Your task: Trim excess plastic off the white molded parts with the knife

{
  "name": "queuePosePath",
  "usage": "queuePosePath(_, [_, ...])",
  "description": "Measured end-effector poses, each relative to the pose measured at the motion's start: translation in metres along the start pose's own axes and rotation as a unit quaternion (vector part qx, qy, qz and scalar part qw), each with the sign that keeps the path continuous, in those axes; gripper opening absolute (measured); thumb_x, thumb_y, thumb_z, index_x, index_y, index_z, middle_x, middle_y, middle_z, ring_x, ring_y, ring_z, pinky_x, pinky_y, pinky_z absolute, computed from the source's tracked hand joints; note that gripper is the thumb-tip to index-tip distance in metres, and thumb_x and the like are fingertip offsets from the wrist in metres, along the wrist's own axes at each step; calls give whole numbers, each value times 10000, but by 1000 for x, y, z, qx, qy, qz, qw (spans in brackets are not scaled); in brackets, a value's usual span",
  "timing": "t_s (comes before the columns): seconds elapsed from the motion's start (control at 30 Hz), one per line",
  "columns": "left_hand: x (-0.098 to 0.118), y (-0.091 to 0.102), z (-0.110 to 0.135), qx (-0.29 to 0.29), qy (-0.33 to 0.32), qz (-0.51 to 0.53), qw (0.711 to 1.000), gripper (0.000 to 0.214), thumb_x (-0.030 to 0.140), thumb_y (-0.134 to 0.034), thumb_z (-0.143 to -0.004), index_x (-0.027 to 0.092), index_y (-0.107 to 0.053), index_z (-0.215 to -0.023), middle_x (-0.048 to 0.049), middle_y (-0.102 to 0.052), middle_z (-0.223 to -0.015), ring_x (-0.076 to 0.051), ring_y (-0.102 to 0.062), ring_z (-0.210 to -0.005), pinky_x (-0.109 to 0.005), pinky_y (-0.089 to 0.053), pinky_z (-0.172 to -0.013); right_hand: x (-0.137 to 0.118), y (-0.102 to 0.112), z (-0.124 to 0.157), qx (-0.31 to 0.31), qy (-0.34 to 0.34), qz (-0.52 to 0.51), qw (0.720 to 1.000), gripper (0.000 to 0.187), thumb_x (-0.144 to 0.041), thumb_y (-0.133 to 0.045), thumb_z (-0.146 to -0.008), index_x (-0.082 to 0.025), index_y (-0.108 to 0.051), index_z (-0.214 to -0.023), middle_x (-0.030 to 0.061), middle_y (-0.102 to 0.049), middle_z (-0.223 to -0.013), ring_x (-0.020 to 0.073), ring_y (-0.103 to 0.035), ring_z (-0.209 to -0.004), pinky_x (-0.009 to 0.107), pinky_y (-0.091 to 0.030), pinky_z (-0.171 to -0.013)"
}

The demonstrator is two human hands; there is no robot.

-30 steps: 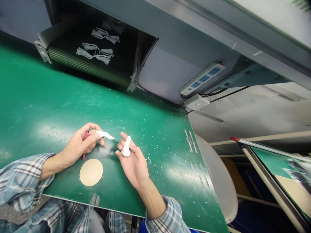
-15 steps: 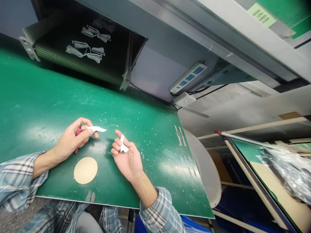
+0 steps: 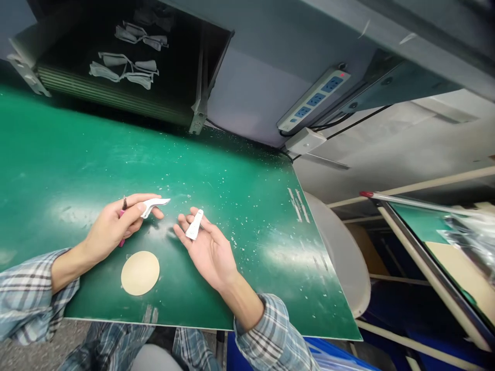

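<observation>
Mostly hidden: pink-handled tool inside left hand.

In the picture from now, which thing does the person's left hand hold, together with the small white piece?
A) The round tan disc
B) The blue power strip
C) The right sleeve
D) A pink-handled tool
D. The left hand closes around a pink-handled tool, whose end shows on both sides of the fingers, while the white piece sits at its fingertips.
</observation>
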State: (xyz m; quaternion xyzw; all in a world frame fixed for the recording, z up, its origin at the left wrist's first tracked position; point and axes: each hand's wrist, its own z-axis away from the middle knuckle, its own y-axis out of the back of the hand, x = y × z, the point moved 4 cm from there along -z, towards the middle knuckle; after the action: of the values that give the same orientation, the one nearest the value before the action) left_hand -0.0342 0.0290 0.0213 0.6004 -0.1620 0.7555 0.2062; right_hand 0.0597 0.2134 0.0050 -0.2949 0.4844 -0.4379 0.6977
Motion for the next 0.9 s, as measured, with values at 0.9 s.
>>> queuePosePath(0.9, [-1, 3, -1, 5, -39, -31, 999, 509, 560, -623, -994, 205, -641, -1357, -108, -754, -1067, -68, -296, -507, -185, -292, -387, -4, 2, -2, -47, 89, 51, 994, 237, -236, -896, -839, -221, -715, -991, -33, -683, -989, 170, -682, -1244, 244, -567, -1010])
